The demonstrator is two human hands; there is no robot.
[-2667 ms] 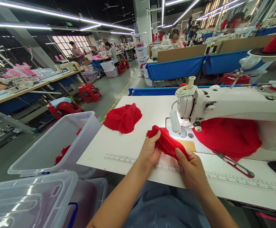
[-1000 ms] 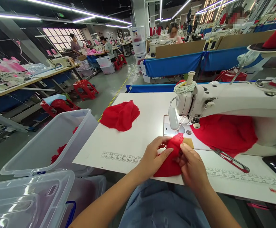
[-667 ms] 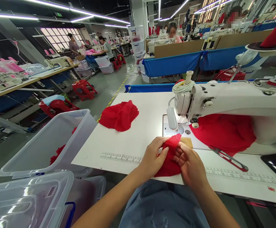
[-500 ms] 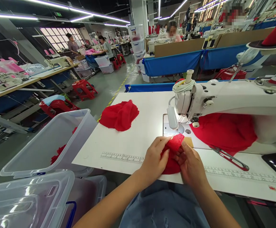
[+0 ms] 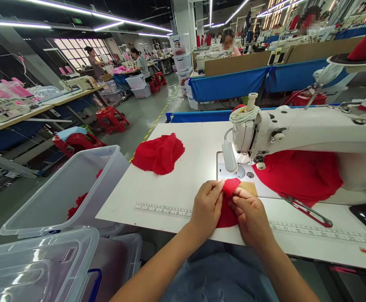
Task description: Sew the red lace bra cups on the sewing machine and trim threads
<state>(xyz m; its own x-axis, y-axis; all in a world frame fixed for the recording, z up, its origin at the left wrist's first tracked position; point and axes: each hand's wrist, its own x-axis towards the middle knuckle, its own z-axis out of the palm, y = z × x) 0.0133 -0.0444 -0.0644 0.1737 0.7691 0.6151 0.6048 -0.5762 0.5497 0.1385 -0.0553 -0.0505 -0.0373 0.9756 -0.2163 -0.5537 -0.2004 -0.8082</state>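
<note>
Both my hands pinch a small piece of red fabric [image 5: 227,206] on the white sewing table [image 5: 176,188], just in front of the white sewing machine [image 5: 296,130]. My left hand [image 5: 206,207] grips its left side with fingers closed. My right hand [image 5: 250,216] holds its right side, fingertips pressed on the lace top edge. The edge lies close to the machine's needle plate [image 5: 238,172].
A pile of red fabric [image 5: 159,153] lies at the table's far left. More red fabric [image 5: 299,176] sits under the machine arm, with red-handled scissors [image 5: 309,209] beside it. A clear plastic bin [image 5: 69,188] stands left of the table, another [image 5: 41,264] nearer me. Other people work at benches behind.
The fabric piece came down from a lifted bundle onto the table. My hands have drawn closer together on it, bunching it smaller, with the lace edge pointed toward the needle.
</note>
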